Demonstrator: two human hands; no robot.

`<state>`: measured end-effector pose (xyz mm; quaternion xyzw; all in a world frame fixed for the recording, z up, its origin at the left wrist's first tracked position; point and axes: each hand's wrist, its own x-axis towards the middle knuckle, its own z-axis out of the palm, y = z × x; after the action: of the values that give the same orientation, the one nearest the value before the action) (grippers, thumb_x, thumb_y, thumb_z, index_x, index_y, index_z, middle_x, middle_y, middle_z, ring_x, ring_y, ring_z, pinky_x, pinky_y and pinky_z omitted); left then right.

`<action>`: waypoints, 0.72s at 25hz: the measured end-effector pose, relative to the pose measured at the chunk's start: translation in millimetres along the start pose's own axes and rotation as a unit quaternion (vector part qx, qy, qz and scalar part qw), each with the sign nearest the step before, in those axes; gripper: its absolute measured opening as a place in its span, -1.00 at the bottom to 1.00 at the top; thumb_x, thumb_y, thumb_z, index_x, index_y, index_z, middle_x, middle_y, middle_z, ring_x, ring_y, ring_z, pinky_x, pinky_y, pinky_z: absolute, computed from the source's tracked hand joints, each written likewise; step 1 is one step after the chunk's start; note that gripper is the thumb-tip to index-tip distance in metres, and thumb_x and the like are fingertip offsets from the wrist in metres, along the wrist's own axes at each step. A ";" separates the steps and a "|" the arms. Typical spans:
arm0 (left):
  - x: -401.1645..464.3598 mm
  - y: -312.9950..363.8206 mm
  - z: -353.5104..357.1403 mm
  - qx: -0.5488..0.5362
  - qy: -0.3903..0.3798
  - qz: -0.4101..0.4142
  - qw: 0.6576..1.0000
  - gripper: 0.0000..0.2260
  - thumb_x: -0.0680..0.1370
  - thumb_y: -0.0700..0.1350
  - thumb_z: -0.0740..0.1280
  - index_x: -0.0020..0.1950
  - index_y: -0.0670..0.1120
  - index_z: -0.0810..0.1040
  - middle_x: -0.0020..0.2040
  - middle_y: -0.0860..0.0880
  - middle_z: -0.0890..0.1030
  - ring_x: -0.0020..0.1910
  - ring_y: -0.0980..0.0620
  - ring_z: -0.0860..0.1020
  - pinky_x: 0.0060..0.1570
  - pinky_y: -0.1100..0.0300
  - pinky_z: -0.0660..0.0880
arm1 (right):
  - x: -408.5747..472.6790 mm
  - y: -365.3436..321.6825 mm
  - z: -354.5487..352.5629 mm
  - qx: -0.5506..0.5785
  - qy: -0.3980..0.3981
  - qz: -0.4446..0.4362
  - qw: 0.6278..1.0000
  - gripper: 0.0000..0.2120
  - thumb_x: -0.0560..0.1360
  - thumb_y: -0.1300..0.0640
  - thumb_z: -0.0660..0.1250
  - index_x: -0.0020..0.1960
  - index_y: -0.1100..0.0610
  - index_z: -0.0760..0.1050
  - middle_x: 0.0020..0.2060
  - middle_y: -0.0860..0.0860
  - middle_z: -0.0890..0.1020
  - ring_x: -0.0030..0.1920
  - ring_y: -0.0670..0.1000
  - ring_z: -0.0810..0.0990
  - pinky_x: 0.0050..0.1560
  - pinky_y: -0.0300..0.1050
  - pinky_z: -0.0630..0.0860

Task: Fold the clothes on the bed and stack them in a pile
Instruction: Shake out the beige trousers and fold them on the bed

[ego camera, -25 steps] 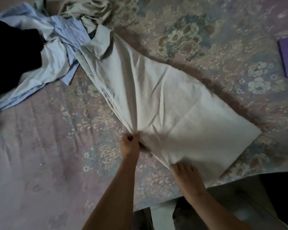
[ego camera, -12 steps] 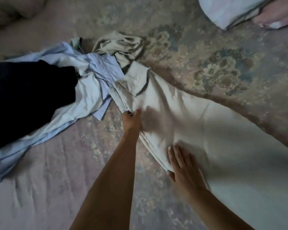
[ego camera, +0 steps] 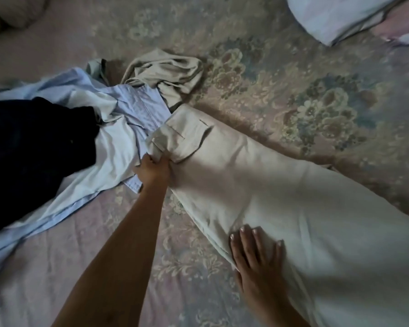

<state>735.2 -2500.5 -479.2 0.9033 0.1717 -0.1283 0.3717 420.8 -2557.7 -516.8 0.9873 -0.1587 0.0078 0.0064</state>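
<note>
We see the beige trousers (ego camera: 257, 185) laid out flat on the bed (ego camera: 293, 67), their long axis running on a diagonal from the waistband near the middle of the frame down to the lower right, where the legs leave the picture. The waistband end points toward the upper left. Our left hand (ego camera: 152, 172) has its fingers (ego camera: 149, 159) clenched on the waistband edge, grasping a bunch of cloth there. Our right hand (ego camera: 257, 258) lies flat on the trouser leg at lower centre, fingers (ego camera: 253, 239) straight and spread, pressing the cloth down.

Just left of the waistband lies a light blue shirt (ego camera: 85, 147), crumpled and touching it, with a dark garment (ego camera: 33, 156) lying on it at the left edge. A bunched beige garment (ego camera: 168, 72) sits above the waistband. A pale pillow (ego camera: 340, 15) lies in the upper right corner.
</note>
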 end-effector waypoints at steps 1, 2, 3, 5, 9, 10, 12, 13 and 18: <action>0.8 1.9 1.0 -0.051 -0.017 -0.030 0.998 -0.64 0.47 0.04 0.41 0.08 -0.17 0.42 0.13 -0.18 0.49 0.09 -0.13 0.51 0.10 0.06 0.45 | -0.5 1.0 2.7 -0.002 -0.009 -0.006 1.000 -0.26 0.34 -0.11 0.19 0.47 0.10 0.20 0.40 0.21 0.37 0.40 0.23 0.31 0.24 0.54 0.16; -0.4 6.9 1.6 -0.114 -0.045 -0.067 0.990 -0.61 0.44 0.03 0.44 0.13 -0.13 0.41 0.13 -0.13 0.50 0.08 -0.10 0.52 0.10 0.06 0.47 | -1.6 3.8 6.6 -0.002 -0.016 -0.009 1.000 -0.25 0.33 -0.14 0.19 0.47 0.10 0.21 0.40 0.22 0.36 0.40 0.23 0.30 0.25 0.52 0.14; -1.2 10.9 2.5 -0.156 -0.081 -0.103 0.979 -0.57 0.41 0.02 0.49 0.16 -0.12 0.44 0.11 -0.11 0.55 0.06 -0.09 0.55 0.09 0.04 0.51 | -1.3 6.9 8.5 0.001 -0.019 -0.006 1.000 -0.25 0.33 -0.13 0.18 0.47 0.10 0.20 0.41 0.23 0.35 0.40 0.23 0.30 0.25 0.50 0.16; -9.4 21.8 -0.3 -0.139 -0.181 -0.116 0.967 -0.60 0.38 0.00 0.53 0.12 -0.13 0.53 0.04 -0.12 0.61 -0.01 -0.09 0.59 0.06 -0.04 0.56 | 2.7 8.9 6.1 0.020 -0.010 0.012 1.000 -0.28 0.34 -0.05 0.14 0.47 0.13 0.14 0.42 0.23 0.31 0.37 0.24 0.32 0.22 0.44 0.25; -2.2 71.2 -20.0 -0.129 -0.145 0.105 0.975 -0.77 0.44 -0.17 0.48 0.06 -0.10 0.56 -0.04 -0.06 0.60 -0.10 0.04 0.54 -0.12 0.21 0.51 | 28.4 -11.0 -22.9 0.105 -0.001 0.055 0.993 -0.35 0.37 0.04 0.09 0.46 0.11 0.15 0.36 0.21 0.37 0.28 0.23 0.48 0.15 0.30 0.39; 4.7 80.5 -23.9 -0.123 -0.123 0.131 0.976 -0.75 0.44 -0.17 0.47 0.07 -0.07 0.53 -0.04 -0.05 0.58 -0.09 0.04 0.55 -0.15 0.25 0.50 | 39.3 -16.9 -28.3 0.118 -0.009 0.063 0.991 -0.37 0.38 0.03 0.08 0.46 0.09 0.19 0.35 0.21 0.42 0.29 0.22 0.47 0.12 0.31 0.44; 17.9 78.6 -17.5 -0.096 -0.070 0.126 0.985 -0.71 0.46 -0.18 0.41 0.12 -0.07 0.42 0.04 -0.10 0.53 0.08 -0.09 0.55 -0.01 0.13 0.49 | 55.7 -21.7 -33.8 0.136 -0.046 0.053 0.988 -0.40 0.39 -0.07 0.06 0.42 0.02 0.26 0.31 0.18 0.49 0.30 0.18 0.48 0.02 0.29 0.50; 11.7 70.2 -11.9 -0.039 -0.040 0.084 0.995 -0.68 0.49 -0.19 0.34 0.21 -0.11 0.36 0.13 -0.16 0.48 0.20 -0.16 0.49 0.11 0.07 0.44 | 57.4 -17.1 -33.2 0.144 -0.064 0.033 0.987 -0.40 0.38 -0.13 0.05 0.39 0.00 0.30 0.29 0.16 0.52 0.27 0.16 0.52 -0.04 0.25 0.54; -182.0 -28.5 43.5 0.221 -0.035 0.339 0.914 -0.39 0.44 -0.09 0.23 0.48 -0.20 0.21 0.41 -0.31 0.33 0.35 -0.31 0.37 0.31 -0.18 0.29 | -42.7 114.6 -36.5 0.093 -0.044 -0.125 0.987 -0.44 0.46 -0.11 0.15 0.43 0.01 0.26 0.41 0.12 0.38 0.31 0.18 0.46 0.16 0.12 0.43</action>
<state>553.9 -2551.7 -461.7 0.9613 -0.1905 -0.0604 0.1894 343.8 -2652.7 -479.8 0.9950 -0.0328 -0.0222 -0.0918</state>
